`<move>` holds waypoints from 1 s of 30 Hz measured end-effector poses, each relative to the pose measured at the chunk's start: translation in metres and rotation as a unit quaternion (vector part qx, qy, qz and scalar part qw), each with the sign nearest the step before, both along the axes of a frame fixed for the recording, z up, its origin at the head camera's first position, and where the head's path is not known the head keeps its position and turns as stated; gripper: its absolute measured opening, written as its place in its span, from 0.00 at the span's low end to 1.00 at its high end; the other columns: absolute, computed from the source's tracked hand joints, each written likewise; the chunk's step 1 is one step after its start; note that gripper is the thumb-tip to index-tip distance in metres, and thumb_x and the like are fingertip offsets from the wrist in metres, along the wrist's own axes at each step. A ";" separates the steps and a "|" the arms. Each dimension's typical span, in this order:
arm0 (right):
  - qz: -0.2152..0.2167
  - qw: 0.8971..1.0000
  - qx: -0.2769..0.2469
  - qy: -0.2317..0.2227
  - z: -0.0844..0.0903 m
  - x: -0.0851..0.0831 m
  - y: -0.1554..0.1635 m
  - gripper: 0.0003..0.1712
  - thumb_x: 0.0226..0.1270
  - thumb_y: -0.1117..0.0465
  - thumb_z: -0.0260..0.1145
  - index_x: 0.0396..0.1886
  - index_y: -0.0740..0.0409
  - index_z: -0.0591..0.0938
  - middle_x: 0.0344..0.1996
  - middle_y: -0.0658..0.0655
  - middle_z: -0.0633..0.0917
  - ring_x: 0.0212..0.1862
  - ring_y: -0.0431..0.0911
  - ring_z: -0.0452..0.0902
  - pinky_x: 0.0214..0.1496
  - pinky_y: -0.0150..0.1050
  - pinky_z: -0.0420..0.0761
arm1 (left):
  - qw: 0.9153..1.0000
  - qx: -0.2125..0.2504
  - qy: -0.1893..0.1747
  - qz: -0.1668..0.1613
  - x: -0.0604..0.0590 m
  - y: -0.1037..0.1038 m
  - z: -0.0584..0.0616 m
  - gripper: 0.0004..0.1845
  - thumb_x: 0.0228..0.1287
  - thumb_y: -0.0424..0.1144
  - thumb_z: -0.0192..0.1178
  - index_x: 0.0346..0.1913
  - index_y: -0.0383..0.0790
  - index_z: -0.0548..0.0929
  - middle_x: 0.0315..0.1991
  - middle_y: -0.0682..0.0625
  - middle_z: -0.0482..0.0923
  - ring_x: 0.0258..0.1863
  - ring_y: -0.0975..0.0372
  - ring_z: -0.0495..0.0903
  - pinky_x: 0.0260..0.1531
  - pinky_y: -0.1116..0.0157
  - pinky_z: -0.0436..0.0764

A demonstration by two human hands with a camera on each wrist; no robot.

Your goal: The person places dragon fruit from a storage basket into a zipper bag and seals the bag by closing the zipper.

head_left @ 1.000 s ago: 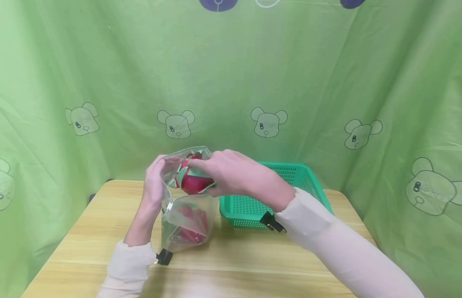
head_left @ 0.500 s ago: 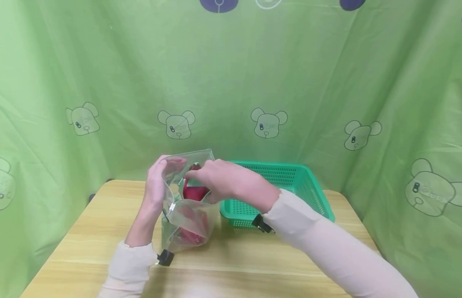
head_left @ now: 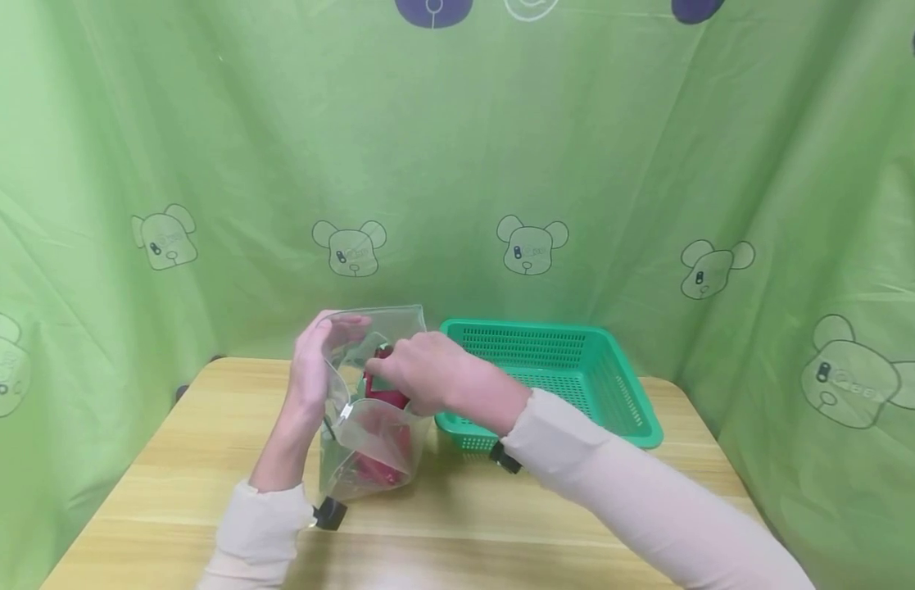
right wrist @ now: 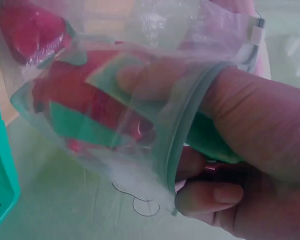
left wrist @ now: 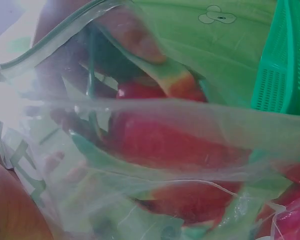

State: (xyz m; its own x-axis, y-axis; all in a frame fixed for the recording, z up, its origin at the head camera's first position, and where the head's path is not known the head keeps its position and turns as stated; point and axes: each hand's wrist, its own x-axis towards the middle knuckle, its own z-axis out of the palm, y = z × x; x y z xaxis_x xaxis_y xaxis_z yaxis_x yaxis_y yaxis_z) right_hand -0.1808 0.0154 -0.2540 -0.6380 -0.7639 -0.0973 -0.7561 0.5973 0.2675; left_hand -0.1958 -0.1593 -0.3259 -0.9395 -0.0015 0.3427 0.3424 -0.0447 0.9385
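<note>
A clear plastic zip bag point(head_left: 401, 318) with a white slider point(head_left: 346, 411) stands upright on the table, its mouth spread wide. My left hand point(head_left: 307, 373) grips its left side at the mouth, thumb toward me and fingers seen through the plastic. My right hand point(head_left: 431, 369) reaches into the mouth and holds a red dragon fruit point(right wrist: 85, 75) with green scales. In the right wrist view, its thumb lies along a scale of the fruit, behind the plastic. Another dragon fruit point(right wrist: 32, 30) lies at the bag's bottom. The right hand partly hides the upper fruit in the head view.
Right behind the bag stands a green perforated plastic basket point(head_left: 549, 329), with no contents showing. The wooden table point(head_left: 501, 524) has green printed curtains point(head_left: 442, 164) round its back and sides. A black camera clip point(head_left: 329, 514) sits at the left cuff.
My right hand has lowered its dragon fruit deeper into the bag, moving down and toward me. The bag's mouth has changed shape around it. My left hand has stayed almost still.
</note>
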 end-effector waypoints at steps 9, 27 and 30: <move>0.010 0.999 0.031 0.019 -0.013 -0.001 -0.004 0.29 0.61 0.59 0.77 0.62 0.44 0.80 0.34 0.50 0.86 0.31 0.44 0.78 0.35 0.33 0.82 | 1.000 0.011 -0.003 -0.002 0.000 0.000 -0.001 0.25 0.82 0.41 0.31 0.60 0.29 0.77 0.58 0.35 0.80 0.59 0.43 0.78 0.67 0.46 0.70; -0.071 0.965 -0.161 -0.193 -0.015 -0.010 0.012 0.14 0.73 0.56 0.68 0.51 0.60 0.84 0.24 0.49 0.78 0.21 0.37 0.71 0.23 0.28 0.77 | 0.999 0.031 -0.004 -0.005 -0.001 -0.001 -0.003 0.24 0.82 0.40 0.32 0.58 0.29 0.77 0.57 0.35 0.81 0.58 0.44 0.78 0.67 0.46 0.70; -0.102 0.959 -0.172 -0.202 -0.015 -0.006 0.012 0.17 0.74 0.56 0.68 0.55 0.61 0.83 0.23 0.50 0.78 0.21 0.38 0.72 0.23 0.28 0.78 | 0.999 0.035 -0.010 -0.004 -0.001 -0.002 -0.003 0.24 0.82 0.41 0.32 0.58 0.29 0.77 0.57 0.35 0.81 0.58 0.45 0.78 0.67 0.45 0.69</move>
